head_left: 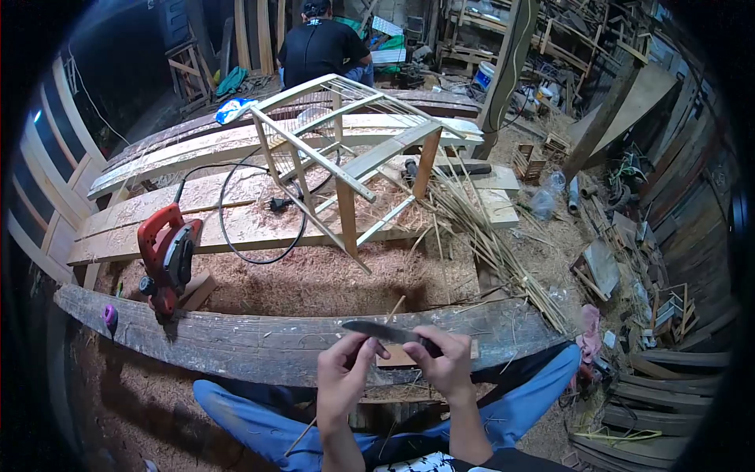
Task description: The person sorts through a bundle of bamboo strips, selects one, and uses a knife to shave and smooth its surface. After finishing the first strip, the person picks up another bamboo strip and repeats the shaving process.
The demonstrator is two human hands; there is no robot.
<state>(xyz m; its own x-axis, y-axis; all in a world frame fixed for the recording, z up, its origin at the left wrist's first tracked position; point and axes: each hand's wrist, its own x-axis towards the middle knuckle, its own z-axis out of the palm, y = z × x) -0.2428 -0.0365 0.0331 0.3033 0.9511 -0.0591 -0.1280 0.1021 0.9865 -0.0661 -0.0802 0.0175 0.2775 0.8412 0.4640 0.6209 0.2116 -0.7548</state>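
Observation:
My right hand (447, 363) is closed round the dark handle of a knife (383, 330), its broad blade pointing left. Close to the blade, my left hand (343, 376) pinches a thin wooden strip (302, 437). One end of the strip shows below my left wrist, and its other end seems to rise behind the knife blade. Both hands are above the near edge of a weathered plank (259, 340), in front of my knees. A small flat wooden block (401, 358) lies beneath them, partly covered by my right hand.
A red power planer (167, 256) stands on the left with its black cable (228, 212) looping over the boards. A slatted wooden frame (346, 161) sits beyond the plank. Thin strips (487, 232) are heaped right of it. Another person (318, 49) sits at the back. Shavings cover the floor.

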